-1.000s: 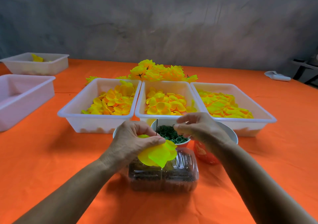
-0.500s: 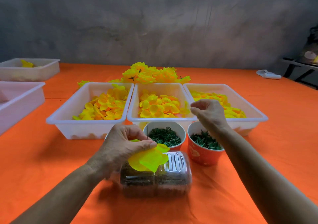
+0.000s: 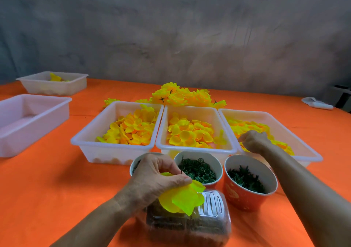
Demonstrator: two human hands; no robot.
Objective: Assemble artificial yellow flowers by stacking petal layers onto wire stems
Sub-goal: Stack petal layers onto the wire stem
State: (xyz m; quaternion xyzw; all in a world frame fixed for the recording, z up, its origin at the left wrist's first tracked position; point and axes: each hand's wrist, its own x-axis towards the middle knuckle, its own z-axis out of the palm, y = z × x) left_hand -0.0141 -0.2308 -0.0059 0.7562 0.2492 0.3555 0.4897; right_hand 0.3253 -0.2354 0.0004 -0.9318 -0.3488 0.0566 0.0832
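My left hand (image 3: 157,178) pinches a half-built yellow flower (image 3: 182,199) on a thin dark wire stem (image 3: 182,166) that pokes up above my thumb. It hovers over a clear plastic box (image 3: 207,226). My right hand (image 3: 254,140) is curled down into the right white tray (image 3: 311,151) among yellow petals (image 3: 248,126); whether it holds one is hidden. The middle tray (image 3: 195,149) and left tray (image 3: 91,146) also hold yellow petals. A heap of finished flowers (image 3: 182,95) lies behind the trays.
Cups stand before the trays: one of green rings (image 3: 197,169), one of dark green spiky pieces (image 3: 247,178), one behind my left hand (image 3: 135,164). Two more white trays (image 3: 28,117) (image 3: 53,83) sit at the far left. Orange cloth covers the table.
My right hand has moved from beside the stem, rightward and away, into the right tray. My left hand keeps its hold on the flower.
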